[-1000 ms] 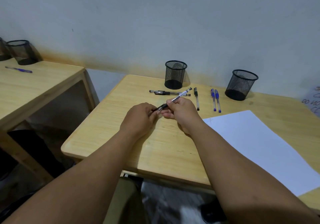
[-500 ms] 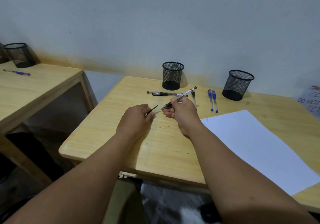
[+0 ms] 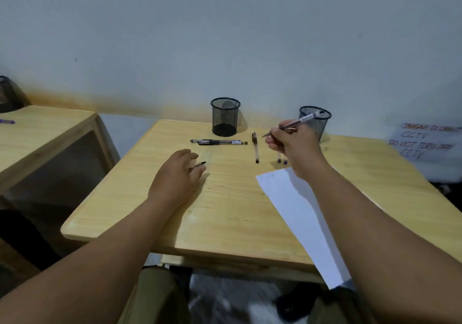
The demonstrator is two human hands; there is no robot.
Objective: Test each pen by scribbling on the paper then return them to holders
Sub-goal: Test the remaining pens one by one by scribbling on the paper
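Observation:
My right hand (image 3: 293, 143) grips an uncapped black pen (image 3: 298, 121), tip pointing left, raised above the table in front of the right mesh holder (image 3: 315, 121). My left hand (image 3: 178, 173) rests on the wooden table (image 3: 225, 211) and holds the pen's black cap (image 3: 198, 165). A white sheet of paper (image 3: 300, 218) lies at the right, partly under my right forearm. Two black pens (image 3: 218, 142) lie side by side before the left mesh holder (image 3: 225, 116). One more black pen (image 3: 255, 147) lies beside them. Blue pen ends (image 3: 282, 160) peek out below my right hand.
A second wooden table (image 3: 45, 133) stands to the left with a blue pen (image 3: 7, 121) and another dark holder (image 3: 8, 96) on it. A handwritten sign about CCTV (image 3: 422, 141) leans at the far right. The wall runs close behind both tables.
The cap came off the pen. My right hand carried the pen up and to the right, toward the right holder; my left hand stayed low with the cap.

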